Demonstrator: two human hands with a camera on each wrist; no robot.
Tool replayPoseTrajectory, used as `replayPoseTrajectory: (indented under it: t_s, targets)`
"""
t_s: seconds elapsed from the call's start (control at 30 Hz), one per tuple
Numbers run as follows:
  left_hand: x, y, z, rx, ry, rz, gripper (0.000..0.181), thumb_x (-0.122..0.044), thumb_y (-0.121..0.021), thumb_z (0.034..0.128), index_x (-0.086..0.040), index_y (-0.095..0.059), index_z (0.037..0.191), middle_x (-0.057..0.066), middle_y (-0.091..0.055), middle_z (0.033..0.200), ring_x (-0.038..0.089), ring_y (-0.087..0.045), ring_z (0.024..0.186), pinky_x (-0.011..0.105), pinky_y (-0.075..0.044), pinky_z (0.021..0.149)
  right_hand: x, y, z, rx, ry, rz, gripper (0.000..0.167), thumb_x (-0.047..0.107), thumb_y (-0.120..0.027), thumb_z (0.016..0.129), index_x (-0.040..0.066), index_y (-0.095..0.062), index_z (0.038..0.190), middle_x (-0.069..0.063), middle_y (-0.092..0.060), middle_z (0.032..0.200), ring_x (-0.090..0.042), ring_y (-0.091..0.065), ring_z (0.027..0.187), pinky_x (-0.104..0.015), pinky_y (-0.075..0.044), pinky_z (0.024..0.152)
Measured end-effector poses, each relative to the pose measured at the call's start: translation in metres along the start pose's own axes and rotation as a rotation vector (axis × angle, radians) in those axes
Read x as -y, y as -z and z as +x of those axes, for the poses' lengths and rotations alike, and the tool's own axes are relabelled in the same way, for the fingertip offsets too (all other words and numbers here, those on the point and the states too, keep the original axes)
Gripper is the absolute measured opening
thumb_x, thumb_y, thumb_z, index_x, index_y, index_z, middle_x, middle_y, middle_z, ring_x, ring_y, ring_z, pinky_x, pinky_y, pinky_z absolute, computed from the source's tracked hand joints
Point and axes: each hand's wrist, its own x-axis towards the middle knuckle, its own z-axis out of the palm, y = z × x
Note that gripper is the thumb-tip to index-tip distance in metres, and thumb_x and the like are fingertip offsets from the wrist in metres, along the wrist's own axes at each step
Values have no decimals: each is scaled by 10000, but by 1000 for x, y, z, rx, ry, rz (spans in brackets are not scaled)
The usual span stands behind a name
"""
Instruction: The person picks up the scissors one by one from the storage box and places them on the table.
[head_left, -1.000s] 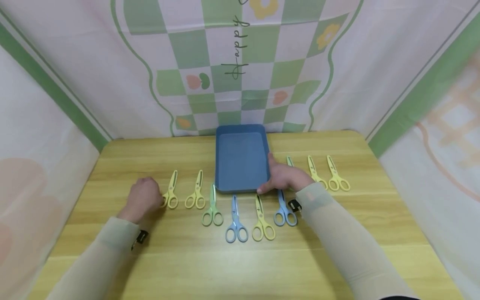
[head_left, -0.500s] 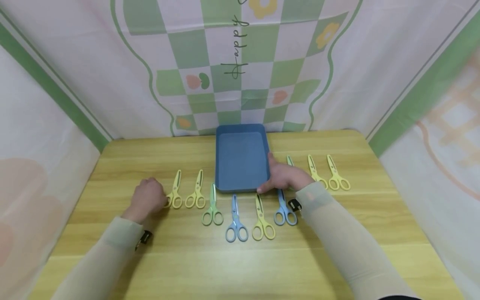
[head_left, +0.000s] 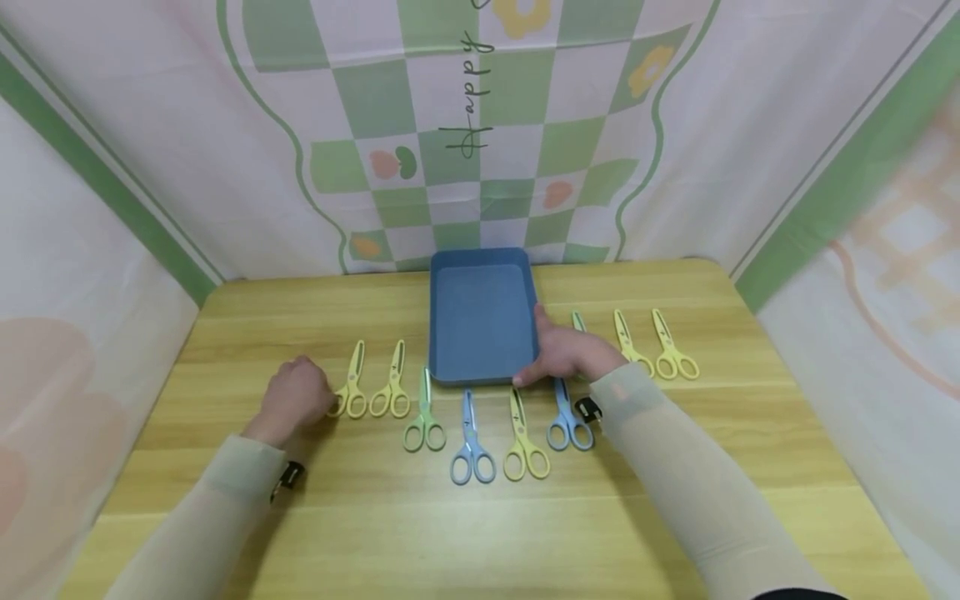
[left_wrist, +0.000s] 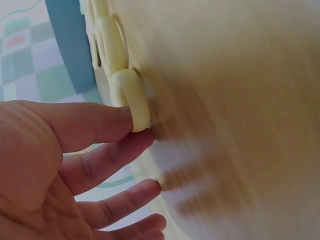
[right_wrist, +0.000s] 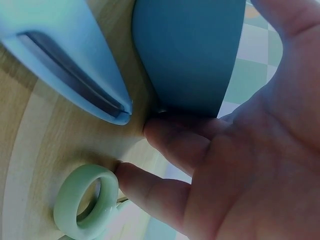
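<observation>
My left hand [head_left: 296, 392] is at the left of the row of scissors. In the left wrist view its thumb and index finger pinch the handle loop of yellow scissors [left_wrist: 137, 102], which lie flat, blades pointing away; the other fingers touch or hover just over the table. My right hand [head_left: 566, 350] rests against the near right corner of the blue tray [head_left: 483, 321], thumb and fingers spread along its walls [right_wrist: 185, 55]. Beside those fingers lie blue scissors [right_wrist: 75, 65] and the loop of green scissors [right_wrist: 62, 210], partly hidden by the hand in the head view.
Further yellow scissors [head_left: 390, 392], green scissors [head_left: 425, 417], blue scissors [head_left: 470, 442] and yellow scissors [head_left: 521, 442] lie along the tray's near side. Two yellow pairs, one of them the outer scissors [head_left: 670, 350], lie at right. A patterned cloth [head_left: 517, 150] hangs behind the wooden table [head_left: 465, 542].
My left hand has slid the yellow scissors slightly right, closer to the neighbouring yellow pair; it has hardly moved in the last half second. My right hand and the tray have stayed put.
</observation>
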Motion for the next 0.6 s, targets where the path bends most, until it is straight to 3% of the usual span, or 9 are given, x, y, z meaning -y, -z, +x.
replayPoseTrajectory:
  t_s: [0.27, 0.6]
  targets:
    - [3, -1, 0, 7, 3, -16, 244, -184, -704, 814, 17, -567, 788, 288, -533, 1073, 450, -553, 941, 583, -477, 850, -1, -2, 2, 7, 1, 5, 1437, 449, -867, 754, -12, 275, 1494, -390, -151, 1540, -470, -308, 1385, -496, -225, 1153]
    - [3, -1, 0, 7, 14, -50, 283, -210, -709, 832, 37, -570, 825, 281, -516, 1109, 464, -527, 987, 600, -449, 884, -2, 0, 3, -2, 20, -5, 1424, 416, -870, 761, -18, 269, 1495, -366, -67, 1567, -461, -333, 1373, -475, -232, 1153]
